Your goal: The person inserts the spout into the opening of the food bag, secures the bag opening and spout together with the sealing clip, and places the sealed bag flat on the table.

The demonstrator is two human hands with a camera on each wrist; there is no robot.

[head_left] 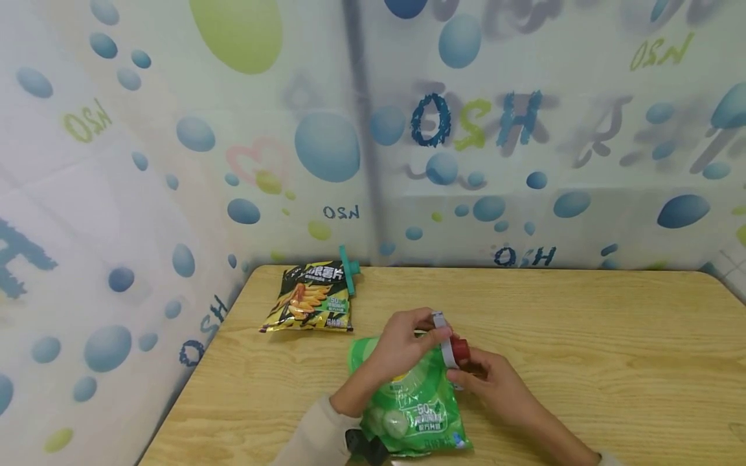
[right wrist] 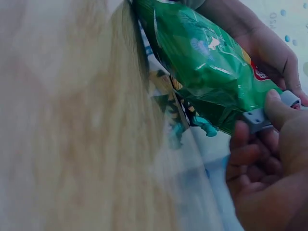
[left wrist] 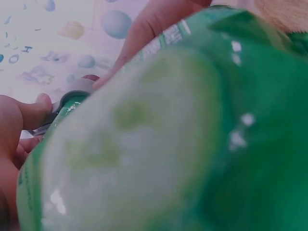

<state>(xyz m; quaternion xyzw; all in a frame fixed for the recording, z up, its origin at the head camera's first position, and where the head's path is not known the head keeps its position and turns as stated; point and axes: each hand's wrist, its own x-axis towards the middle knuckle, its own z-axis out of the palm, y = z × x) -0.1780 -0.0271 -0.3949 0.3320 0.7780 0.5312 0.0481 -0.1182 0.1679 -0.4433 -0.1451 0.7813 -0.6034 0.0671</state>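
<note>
A green crisp bag [head_left: 428,388] lies on the table in front of the person. A light grey bag clip [head_left: 446,346] with a red spout cap [head_left: 460,350] runs along its right-hand edge. The left hand [head_left: 402,346] reaches over the bag and pinches the clip's far end between thumb and fingers. At the near end, the right hand [head_left: 495,388] grips the clip, its thumb in front. In the right wrist view the grey clip end [right wrist: 256,120] sits between the right thumb and fingers. The bag fills most of the left wrist view, blurred.
Toward the back left of the wooden table [head_left: 583,323] lies a black and yellow crisp bag [head_left: 309,298] with a teal spout clip [head_left: 348,272] on its right edge. A patterned curtain [head_left: 495,162] hangs behind the table and along its left side.
</note>
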